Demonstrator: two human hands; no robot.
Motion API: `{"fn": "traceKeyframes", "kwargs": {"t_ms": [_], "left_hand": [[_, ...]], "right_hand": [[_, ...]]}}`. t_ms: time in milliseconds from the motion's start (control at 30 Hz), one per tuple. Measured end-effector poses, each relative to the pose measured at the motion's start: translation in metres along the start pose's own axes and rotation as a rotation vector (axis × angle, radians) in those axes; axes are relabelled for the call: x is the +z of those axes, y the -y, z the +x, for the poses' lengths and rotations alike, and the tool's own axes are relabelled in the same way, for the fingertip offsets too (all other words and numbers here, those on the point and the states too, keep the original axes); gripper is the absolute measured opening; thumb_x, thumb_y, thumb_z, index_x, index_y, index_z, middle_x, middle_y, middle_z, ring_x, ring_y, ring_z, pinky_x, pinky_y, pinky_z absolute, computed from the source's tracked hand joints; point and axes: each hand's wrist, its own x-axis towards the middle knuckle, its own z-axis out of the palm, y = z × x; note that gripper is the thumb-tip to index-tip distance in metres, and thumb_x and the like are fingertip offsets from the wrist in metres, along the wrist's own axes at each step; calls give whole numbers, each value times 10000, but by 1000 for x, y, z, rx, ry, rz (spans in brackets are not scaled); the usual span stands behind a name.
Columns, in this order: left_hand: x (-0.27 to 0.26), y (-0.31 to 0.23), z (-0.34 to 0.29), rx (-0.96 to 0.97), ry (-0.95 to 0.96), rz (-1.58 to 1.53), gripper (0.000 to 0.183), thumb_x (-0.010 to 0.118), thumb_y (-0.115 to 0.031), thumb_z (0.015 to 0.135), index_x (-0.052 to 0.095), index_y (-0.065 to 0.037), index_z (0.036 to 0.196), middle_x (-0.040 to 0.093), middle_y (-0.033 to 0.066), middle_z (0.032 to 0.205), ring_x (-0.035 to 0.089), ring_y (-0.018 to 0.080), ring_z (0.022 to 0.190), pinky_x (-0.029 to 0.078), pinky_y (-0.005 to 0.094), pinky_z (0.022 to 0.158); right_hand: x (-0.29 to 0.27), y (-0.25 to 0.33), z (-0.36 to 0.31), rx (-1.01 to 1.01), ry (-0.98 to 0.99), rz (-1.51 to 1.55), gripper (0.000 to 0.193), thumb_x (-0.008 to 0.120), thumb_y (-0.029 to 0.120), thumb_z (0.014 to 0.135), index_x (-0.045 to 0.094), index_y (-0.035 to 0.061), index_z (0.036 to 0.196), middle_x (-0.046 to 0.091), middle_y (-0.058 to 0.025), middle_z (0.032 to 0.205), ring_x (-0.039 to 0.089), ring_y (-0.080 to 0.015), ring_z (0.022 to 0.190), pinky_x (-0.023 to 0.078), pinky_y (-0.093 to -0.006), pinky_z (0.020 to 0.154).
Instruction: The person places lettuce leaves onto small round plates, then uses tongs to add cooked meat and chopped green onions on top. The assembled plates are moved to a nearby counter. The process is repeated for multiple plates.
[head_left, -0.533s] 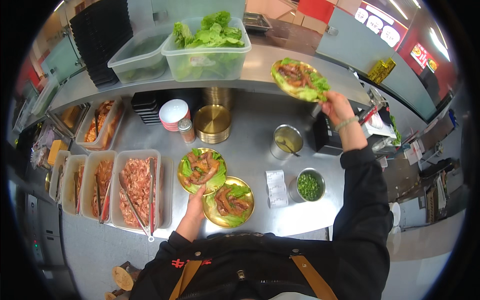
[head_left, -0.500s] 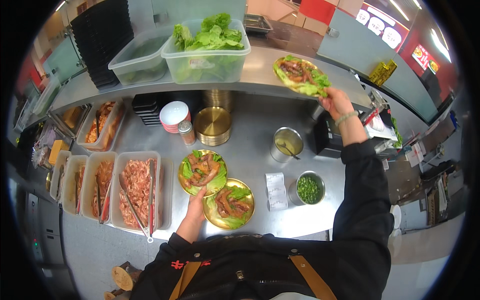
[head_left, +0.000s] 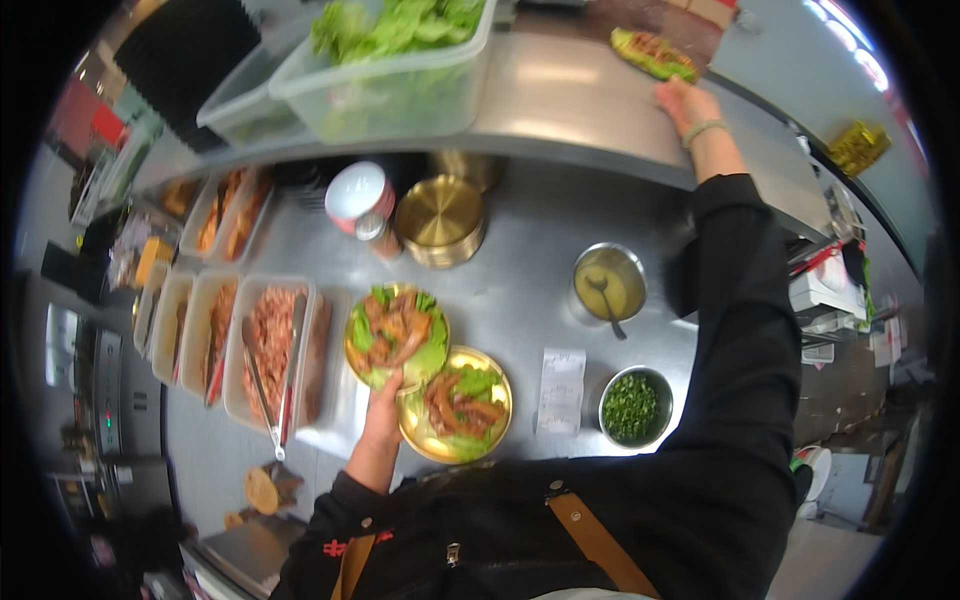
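Observation:
My left hand (head_left: 378,425) grips the near edge of a round gold plate (head_left: 446,328) holding green lettuce and browned sliced meat. That plate slightly overlaps a second gold plate (head_left: 411,425), which lies on the counter with similar meat and lettuce. My right arm is stretched far forward to the upper shelf. There my right hand (head_left: 690,108) has its fingers on the near edge of a third plate (head_left: 636,66) of lettuce and meat, blurred and seen at a slant.
Tubs of raw meat (head_left: 272,340) with tongs stand at left. Behind are stacked gold plates (head_left: 440,215), white-and-red bowls (head_left: 358,195) and a shaker (head_left: 377,236). A sauce pot (head_left: 610,285), chopped greens (head_left: 632,408) and a paper slip (head_left: 561,392) lie right. A lettuce tub (head_left: 390,100) sits on the shelf.
My right hand has carried its plate farther forward and rightward across the upper shelf. The left hand keeps hold of its plate, still overlapping the second one. The whole view has shifted and tilted.

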Motion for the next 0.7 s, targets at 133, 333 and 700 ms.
{"fn": "traceKeyframes", "kwargs": {"t_ms": [133,333,700], "left_hand": [[8,-6,3,58,-2,-14,475,518,-129,902,357,3,1329,506,137,1256,531,241,1116,440,364,949],[25,-26,-2,21,45,-77,423,583,-133,882,430,-48,1267,553,101,1178,569,209,1032,488,350,865],[20,-39,-24,-159,339,45,473,560,-225,914,389,-20,1304,533,118,1212,557,217,1062,489,352,878]], "right_hand": [[26,11,-70,-139,377,-209,226,553,147,889,581,-19,1040,643,-75,875,602,-105,793,497,-217,685],[66,-66,-293,87,1129,-704,263,504,264,930,595,49,1052,633,-19,842,584,-73,753,460,-200,608],[69,-171,-401,304,662,-402,174,434,137,896,557,29,956,536,14,669,454,-37,508,382,-197,454]]}}
